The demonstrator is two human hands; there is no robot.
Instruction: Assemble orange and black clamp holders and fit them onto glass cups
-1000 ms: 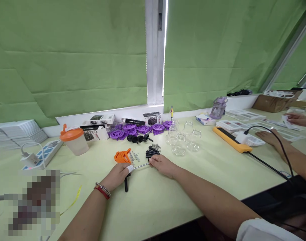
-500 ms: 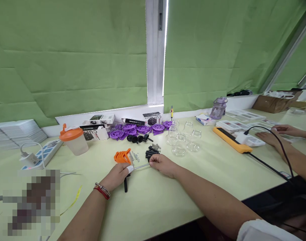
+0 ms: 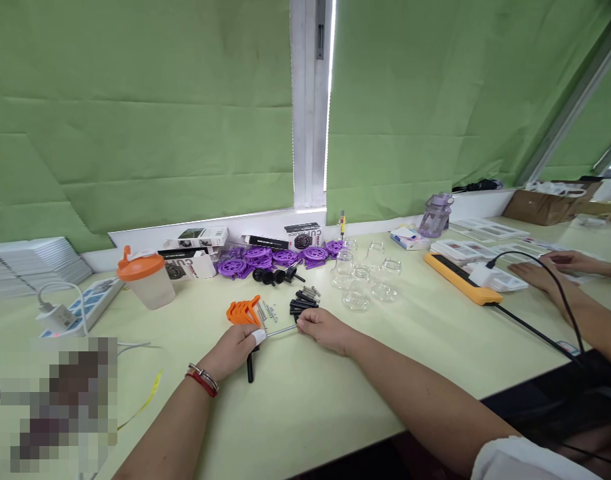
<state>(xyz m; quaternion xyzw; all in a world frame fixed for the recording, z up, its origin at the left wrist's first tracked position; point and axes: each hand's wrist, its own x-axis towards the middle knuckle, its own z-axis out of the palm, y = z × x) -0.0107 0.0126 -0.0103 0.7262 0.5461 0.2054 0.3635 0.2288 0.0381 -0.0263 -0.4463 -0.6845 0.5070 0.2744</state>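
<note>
My left hand [image 3: 237, 347], with a white cover on the thumb, is closed on one end of a thin metal rod [image 3: 281, 331]. My right hand [image 3: 324, 329] pinches the rod's other end, so it spans the gap between them. Below my left fingers a black stick-shaped part [image 3: 250, 367] points toward me; whether it joins the rod is hidden. Just beyond the hands lie orange plastic pieces [image 3: 243, 311], small screws [image 3: 270, 311], black tubular parts [image 3: 303, 304] and springs [image 3: 312, 292].
Purple wheel-like parts [image 3: 258, 257] and cup holder boxes [image 3: 305, 235] line the back. Clear glass jars [image 3: 356, 297] stand right of centre. A lidded orange cup [image 3: 158, 287] is at left, a yellow power strip [image 3: 460, 279] at right. Another person's hands [image 3: 540, 275] work far right.
Almost nothing differs: both hands keep hold of the rod in the same place. The view has shifted very slightly, and the other person's far hand has moved a little.
</note>
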